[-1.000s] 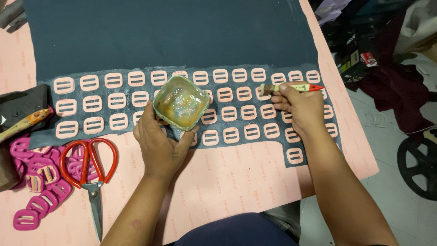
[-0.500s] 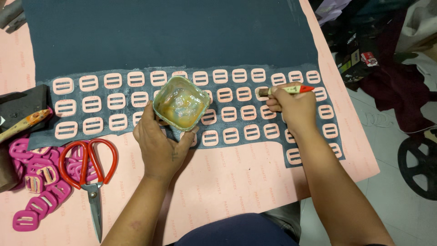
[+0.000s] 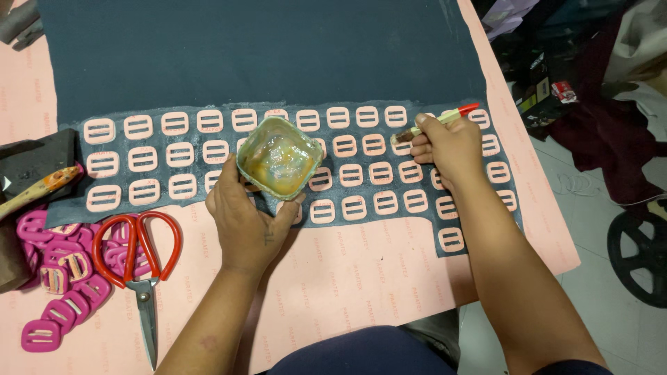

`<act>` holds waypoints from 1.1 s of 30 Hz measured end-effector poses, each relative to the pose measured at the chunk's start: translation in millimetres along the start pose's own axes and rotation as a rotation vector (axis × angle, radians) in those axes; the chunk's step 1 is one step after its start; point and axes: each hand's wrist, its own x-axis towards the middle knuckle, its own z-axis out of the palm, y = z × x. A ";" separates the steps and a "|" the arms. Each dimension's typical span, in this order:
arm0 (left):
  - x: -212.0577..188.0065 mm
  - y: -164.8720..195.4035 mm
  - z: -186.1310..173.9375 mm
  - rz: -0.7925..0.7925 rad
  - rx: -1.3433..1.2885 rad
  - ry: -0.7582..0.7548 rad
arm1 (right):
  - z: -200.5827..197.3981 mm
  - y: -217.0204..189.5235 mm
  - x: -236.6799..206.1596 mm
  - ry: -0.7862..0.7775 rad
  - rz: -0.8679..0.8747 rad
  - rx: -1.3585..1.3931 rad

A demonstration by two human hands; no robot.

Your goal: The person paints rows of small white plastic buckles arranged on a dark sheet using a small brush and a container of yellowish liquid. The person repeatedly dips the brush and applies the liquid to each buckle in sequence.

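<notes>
The left hand (image 3: 244, 221) cups a small square glue pot (image 3: 279, 157) from below, fingers wrapped round its walls, while the right hand (image 3: 450, 147) pinches a thin brush (image 3: 434, 123) like a pen, bristles pointing to nine o'clock. Both hover over the dark fabric sheet (image 3: 264, 62), limp and best lifted by its edges. The pot looks light, smeared and likely slippery (walls are the safest hold). Pink buckle cutouts (image 3: 174, 123) lie in rows; red scissors (image 3: 139, 250) rest at eight o'clock.
</notes>
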 end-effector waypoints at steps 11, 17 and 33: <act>1.1 -0.5 1.7 0.016 0.000 0.002 | -1.6 1.7 -4.0 -0.096 -0.017 0.154; 0.5 -0.5 2.1 -0.009 -0.003 0.004 | 2.4 -15.7 -20.9 -0.111 -0.131 -0.308; 0.7 -2.4 -2.7 0.011 -0.007 0.009 | -6.5 3.2 -48.9 0.009 -0.159 -0.145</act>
